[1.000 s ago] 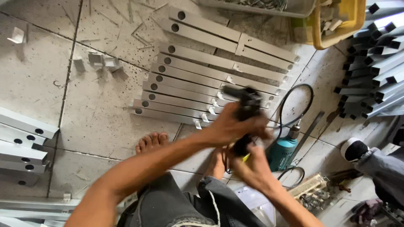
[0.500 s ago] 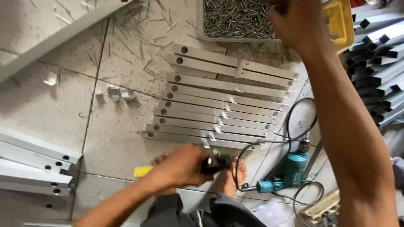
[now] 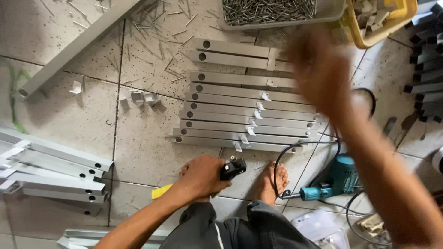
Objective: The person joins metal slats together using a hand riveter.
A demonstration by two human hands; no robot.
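Note:
My left hand (image 3: pixel 203 177) is closed around a black hand tool (image 3: pixel 233 168) with a yellow grip end (image 3: pixel 161 191), held low over the tiled floor between my feet. My right hand (image 3: pixel 318 74) is raised and blurred above the right ends of a row of grey metal bars (image 3: pixel 230 115) that have holes at their left ends. Whether its fingers hold anything cannot be made out. Just beyond that hand stands a grey tray of small metal pins (image 3: pixel 270 10).
A teal electric drill (image 3: pixel 334 180) with a black cord lies by my right foot (image 3: pixel 270 180). More grey bars (image 3: pixel 50 170) are stacked at the left, and a long bar (image 3: pixel 78 44) lies upper left. A yellow basket (image 3: pixel 378 39) and dark profiles (image 3: pixel 427 78) sit at the right.
One second ago both hands were on the black tool. The right hand then reached up to the pin tray and has now drawn back over the bars. The left hand stays low with the tool.

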